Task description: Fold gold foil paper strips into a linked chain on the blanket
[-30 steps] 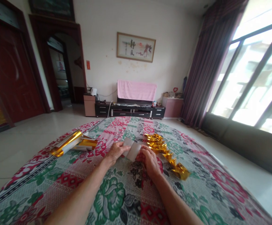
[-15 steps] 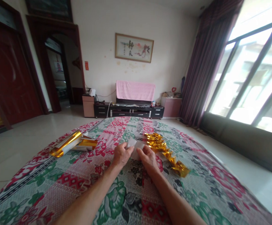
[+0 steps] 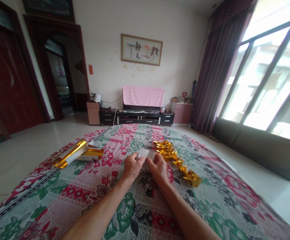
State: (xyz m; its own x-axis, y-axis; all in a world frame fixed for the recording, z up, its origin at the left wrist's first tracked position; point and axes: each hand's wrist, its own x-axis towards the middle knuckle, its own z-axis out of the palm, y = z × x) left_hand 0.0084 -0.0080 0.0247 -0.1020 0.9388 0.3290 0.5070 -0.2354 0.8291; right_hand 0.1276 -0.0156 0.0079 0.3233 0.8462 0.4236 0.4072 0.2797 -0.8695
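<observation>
Over the flowered tabletop (image 3: 85, 190), your left hand (image 3: 132, 165) and right hand (image 3: 158, 166) nearly meet, the fingers of both pinched on a small white sheet (image 3: 143, 152) between them. Crumpled gold foil (image 3: 168, 152) lies just to its right; curled gold sheets (image 3: 71, 154) lie farther left.

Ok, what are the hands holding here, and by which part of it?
A pale sheet: the left hand pinches its left side, the right hand its right. The fingers beneath are hidden.
</observation>
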